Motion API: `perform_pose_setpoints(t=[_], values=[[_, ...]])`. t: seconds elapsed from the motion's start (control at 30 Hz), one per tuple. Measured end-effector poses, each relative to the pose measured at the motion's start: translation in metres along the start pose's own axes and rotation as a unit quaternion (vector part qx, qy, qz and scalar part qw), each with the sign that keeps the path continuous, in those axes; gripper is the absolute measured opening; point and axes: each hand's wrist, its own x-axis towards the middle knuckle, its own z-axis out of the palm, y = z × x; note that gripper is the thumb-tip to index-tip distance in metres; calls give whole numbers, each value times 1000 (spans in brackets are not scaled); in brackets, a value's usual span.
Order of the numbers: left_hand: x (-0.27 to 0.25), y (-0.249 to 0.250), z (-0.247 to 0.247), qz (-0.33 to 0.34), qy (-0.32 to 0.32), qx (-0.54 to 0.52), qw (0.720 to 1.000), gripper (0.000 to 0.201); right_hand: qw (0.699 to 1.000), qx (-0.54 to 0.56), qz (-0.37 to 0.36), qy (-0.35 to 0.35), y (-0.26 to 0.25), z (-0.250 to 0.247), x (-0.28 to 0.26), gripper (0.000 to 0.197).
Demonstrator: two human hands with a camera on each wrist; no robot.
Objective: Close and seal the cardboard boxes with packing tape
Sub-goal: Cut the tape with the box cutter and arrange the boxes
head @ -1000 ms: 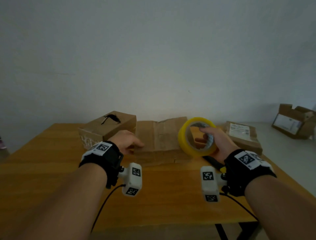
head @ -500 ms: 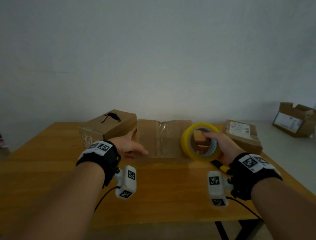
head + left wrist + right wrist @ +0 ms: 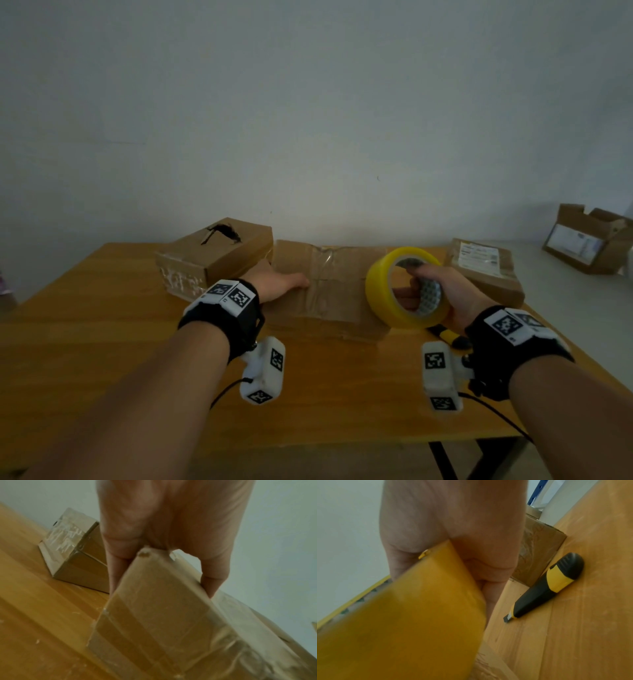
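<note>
Left hand (image 3: 279, 282): grips the flat brown cardboard box's (image 3: 329, 291) left end.
Right hand (image 3: 452, 294): holds the yellow packing-tape roll (image 3: 380, 291).

The tape roll (image 3: 399, 622) is blurring and running off the wrist picture's edge. The left hand's fingers (image 3: 274, 270) are hiding behind the middle box (image 3: 329, 291). The knife (image 3: 445, 337) is mostly disappearing beneath the right hand (image 3: 452, 294).

Four cardboard boxes: three on the wooden counter (image 3: 102, 325), namely a left box (image 3: 219, 253), a middle box (image 3: 329, 291) and a right box (image 3: 486, 270), plus a fourth, open box (image 3: 589, 240) far right. One yellow tape roll (image 3: 380, 291). One utility knife (image 3: 546, 586). Two hands, left (image 3: 277, 284) and right (image 3: 452, 294).
</note>
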Motion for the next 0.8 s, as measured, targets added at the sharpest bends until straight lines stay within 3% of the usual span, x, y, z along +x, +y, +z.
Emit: perform_pose_setpoints(t=[0.27, 0.47, 0.63, 0.8], values=[[1, -4, -5, -15, -11, 30, 999, 110, 992, 122, -38, 5, 2, 1, -11, 31], [-9, -3, -15, -18, -84, 4, 996, 113, 977, 194, -74, 40, -8, 0, -5, 16], [-11, -12, -19, -4, -143, -11, 990, 123, 976, 209, -46, 27, -6, 9, 0, 27], [-15, -21, -28, 16, -184, -27, 982, 94, 977, 202, -55, 40, -4, 10, -1, 26]])
